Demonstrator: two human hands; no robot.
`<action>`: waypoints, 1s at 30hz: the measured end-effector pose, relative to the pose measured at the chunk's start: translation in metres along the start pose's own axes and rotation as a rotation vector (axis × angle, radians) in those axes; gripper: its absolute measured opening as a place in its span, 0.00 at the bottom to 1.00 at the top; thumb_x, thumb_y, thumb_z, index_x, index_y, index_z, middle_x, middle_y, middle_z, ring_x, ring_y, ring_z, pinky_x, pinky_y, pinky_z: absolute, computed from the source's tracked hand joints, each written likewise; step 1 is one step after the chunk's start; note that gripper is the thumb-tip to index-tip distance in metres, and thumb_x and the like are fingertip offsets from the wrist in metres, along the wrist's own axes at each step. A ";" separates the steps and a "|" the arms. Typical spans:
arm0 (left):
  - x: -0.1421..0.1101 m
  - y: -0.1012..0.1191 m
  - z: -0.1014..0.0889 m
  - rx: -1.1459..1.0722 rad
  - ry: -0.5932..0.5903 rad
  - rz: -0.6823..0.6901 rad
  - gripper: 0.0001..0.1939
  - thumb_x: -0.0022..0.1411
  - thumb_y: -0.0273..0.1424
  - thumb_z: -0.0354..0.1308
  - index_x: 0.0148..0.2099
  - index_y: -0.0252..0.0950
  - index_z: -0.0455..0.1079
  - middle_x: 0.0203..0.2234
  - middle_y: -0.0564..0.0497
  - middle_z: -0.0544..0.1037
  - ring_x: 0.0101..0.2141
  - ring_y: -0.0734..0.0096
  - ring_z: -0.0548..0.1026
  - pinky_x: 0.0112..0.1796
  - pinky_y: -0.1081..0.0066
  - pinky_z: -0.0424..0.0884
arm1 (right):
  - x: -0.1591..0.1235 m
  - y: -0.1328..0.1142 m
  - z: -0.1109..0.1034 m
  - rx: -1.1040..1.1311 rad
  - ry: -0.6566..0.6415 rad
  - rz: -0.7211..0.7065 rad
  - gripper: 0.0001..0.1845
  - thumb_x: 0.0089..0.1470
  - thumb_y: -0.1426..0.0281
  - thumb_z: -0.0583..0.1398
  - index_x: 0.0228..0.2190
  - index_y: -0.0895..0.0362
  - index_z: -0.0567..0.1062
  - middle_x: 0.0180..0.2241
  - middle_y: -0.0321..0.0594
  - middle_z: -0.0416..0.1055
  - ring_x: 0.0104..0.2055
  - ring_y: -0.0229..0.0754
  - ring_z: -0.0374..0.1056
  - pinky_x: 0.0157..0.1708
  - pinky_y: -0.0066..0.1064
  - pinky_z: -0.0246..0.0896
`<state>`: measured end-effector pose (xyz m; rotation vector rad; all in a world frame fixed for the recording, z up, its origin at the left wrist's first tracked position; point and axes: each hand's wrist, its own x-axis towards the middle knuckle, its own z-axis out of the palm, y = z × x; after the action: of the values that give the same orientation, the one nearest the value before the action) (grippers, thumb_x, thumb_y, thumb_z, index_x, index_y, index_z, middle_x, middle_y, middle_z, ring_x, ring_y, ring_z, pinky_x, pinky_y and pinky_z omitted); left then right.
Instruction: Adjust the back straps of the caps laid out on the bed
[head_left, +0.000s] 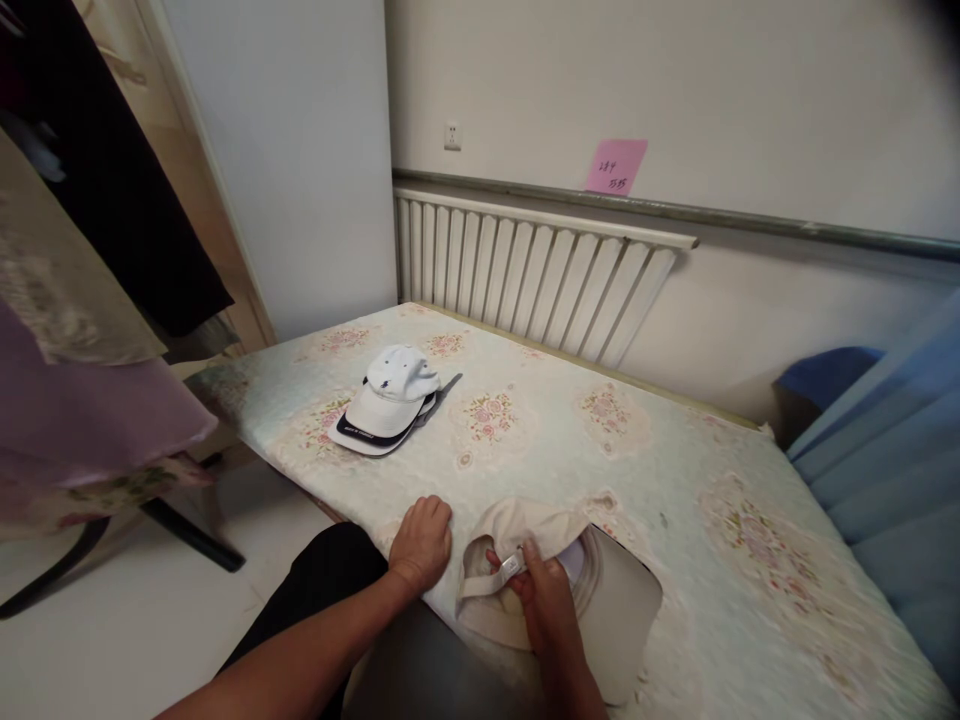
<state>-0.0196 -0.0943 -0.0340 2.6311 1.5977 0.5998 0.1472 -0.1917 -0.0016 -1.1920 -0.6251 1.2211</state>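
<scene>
A cream baseball cap [517, 518] lies tipped near the front edge of the bed, its inside and the underside of its brim facing me. My right hand [551, 597] pinches the cap's back strap [484, 584] beside a small light buckle, with some fingers passing behind the strap. Left of the cap, my left hand [422, 542] rests on the bed with its fingers curled in and nothing visible in them. Farther back, a stack of white caps [401, 375] sits with brims toward me; the top one bears a small dark emblem.
A floral cover [540, 440] spreads over the bed. Behind it are a white radiator [517, 270] and a pipe along the wall, with a pink note [616, 166] above. Clothes [97, 400] hang at the left; a blue curtain [892, 480] hangs at the right.
</scene>
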 end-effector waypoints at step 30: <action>-0.002 0.000 -0.003 -0.005 0.003 0.000 0.07 0.57 0.23 0.49 0.36 0.36 0.66 0.35 0.47 0.68 0.39 0.61 0.63 0.43 0.63 0.59 | -0.014 0.014 0.004 -0.253 0.128 -0.082 0.22 0.48 0.52 0.60 0.23 0.60 0.79 0.19 0.42 0.73 0.23 0.43 0.67 0.25 0.29 0.62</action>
<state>-0.0211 -0.0963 -0.0314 2.6277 1.5955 0.6067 0.1349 -0.2046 -0.0105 -1.4292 -0.7403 1.0087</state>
